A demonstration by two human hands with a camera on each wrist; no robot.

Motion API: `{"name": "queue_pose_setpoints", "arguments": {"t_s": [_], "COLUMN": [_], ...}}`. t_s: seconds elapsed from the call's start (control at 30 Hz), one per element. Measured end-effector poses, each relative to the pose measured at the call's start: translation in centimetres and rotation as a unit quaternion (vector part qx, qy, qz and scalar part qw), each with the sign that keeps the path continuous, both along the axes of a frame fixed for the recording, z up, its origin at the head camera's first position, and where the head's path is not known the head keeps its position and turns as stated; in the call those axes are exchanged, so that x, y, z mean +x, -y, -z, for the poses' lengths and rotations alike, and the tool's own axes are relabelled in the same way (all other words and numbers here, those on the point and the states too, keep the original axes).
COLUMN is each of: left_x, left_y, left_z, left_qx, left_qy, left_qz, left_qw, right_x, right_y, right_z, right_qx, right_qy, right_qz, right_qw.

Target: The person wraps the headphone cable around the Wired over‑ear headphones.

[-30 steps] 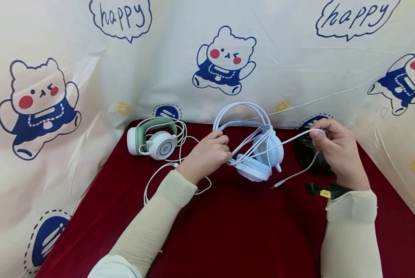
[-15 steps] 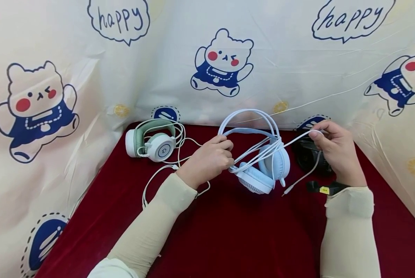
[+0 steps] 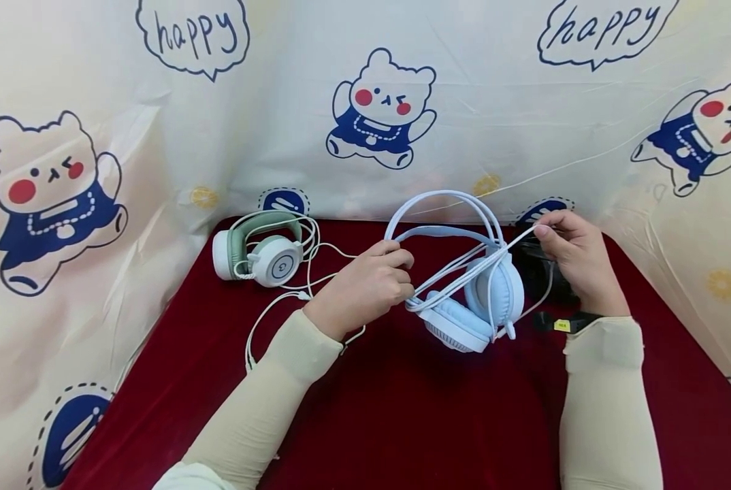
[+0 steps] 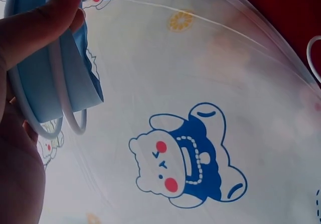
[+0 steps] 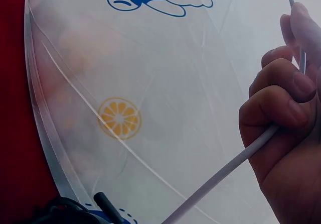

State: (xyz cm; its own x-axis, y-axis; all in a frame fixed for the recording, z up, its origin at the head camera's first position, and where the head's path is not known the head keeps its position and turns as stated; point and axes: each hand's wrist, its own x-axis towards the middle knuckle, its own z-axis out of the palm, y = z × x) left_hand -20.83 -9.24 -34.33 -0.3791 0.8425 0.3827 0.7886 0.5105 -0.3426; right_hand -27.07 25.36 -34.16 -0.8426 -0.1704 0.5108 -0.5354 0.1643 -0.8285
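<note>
My left hand (image 3: 365, 287) grips a pair of light-blue headphones (image 3: 455, 325) by the left side and holds them up. Their thin white headband hoops arch upward, with the ear cups hanging low. Several loops of white cable (image 3: 463, 275) cross the headphones from the left hand to the right ear cup. Thumb and forefinger of my right hand (image 3: 576, 255) pinch that cable, pulled taut toward the headphones. In the right wrist view the cable (image 5: 220, 180) also runs out below the curled fingers. The left wrist view shows the padded blue headband (image 4: 80, 78) beside the thumb.
Green and white headphones (image 3: 278, 262) lie at the back left, their white cable trailing under my left forearm. A black object (image 3: 540, 272) sits behind my right hand, partly hidden. Dark red cloth (image 3: 439, 422) covers the table. Printed white sheeting (image 3: 488, 88) encloses the back and sides.
The light-blue headphones have moved right, closer to my right hand. The cable strands lie more tightly bunched at the right ear cup, and the plug end has passed behind that cup.
</note>
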Motion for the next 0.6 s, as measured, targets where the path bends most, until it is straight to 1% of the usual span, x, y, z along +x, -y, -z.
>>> {"name": "queue_pose_setpoints", "arguments": {"t_s": [0.13, 0.3, 0.43, 0.6], "left_x": [0.1, 0.3, 0.3, 0.3], "left_y": [-0.2, -0.4, -0.5, -0.5], "left_z": [0.1, 0.0, -0.1, -0.1], "left_qx": [0.008, 0.007, 0.013, 0.037], "left_qy": [0.004, -0.002, -0.009, -0.012], "left_qz": [0.013, 0.015, 0.020, 0.041], "left_qw": [0.9999, 0.9999, 0.9997, 0.9984], "right_x": [-0.3, -0.6, -0.9, -1.4], "right_y": [0.0, -0.3, -0.4, -0.2], "right_z": [0.3, 0.6, 0.9, 1.4], "right_qx": [-0.001, 0.001, -0.017, -0.060], "right_qy": [0.003, 0.008, 0.017, 0.025], "right_qz": [0.001, 0.004, -0.006, -0.031], "right_qw": [1.000, 1.000, 1.000, 0.997]}}
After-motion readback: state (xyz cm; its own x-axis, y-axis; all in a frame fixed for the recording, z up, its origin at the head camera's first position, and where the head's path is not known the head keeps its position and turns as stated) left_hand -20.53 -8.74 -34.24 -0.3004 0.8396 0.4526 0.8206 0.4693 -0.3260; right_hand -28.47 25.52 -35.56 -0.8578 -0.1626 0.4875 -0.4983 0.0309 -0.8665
